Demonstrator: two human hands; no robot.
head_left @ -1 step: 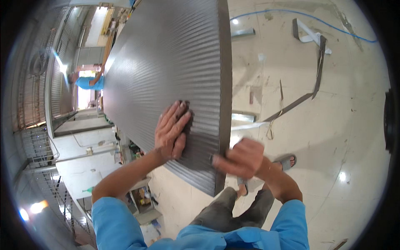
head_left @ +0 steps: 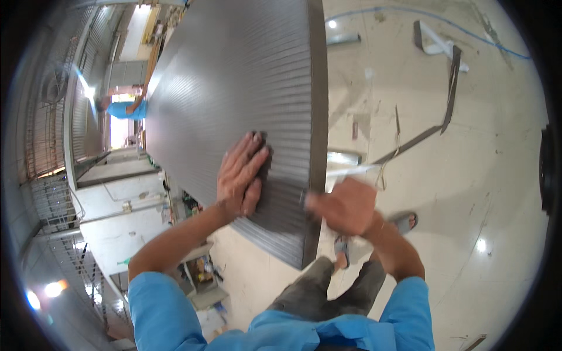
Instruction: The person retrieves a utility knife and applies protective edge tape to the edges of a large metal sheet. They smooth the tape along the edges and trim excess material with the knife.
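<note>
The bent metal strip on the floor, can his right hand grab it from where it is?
Probably not. The bent metal strip lies far off on the floor, while the right hand is up at the edge of the big ribbed grey panel.

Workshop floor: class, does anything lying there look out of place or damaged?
Yes. A bent dark metal strip lies kinked across the pale floor, with a loose blue cable trailing beyond it. The ribbed grey panel under the left hand looks undamaged.

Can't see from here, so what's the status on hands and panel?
Left hand flat on ribbed grey panel. Right hand closed at the panel's edge, grip unclear. Metal strips on floor nearby.
</note>
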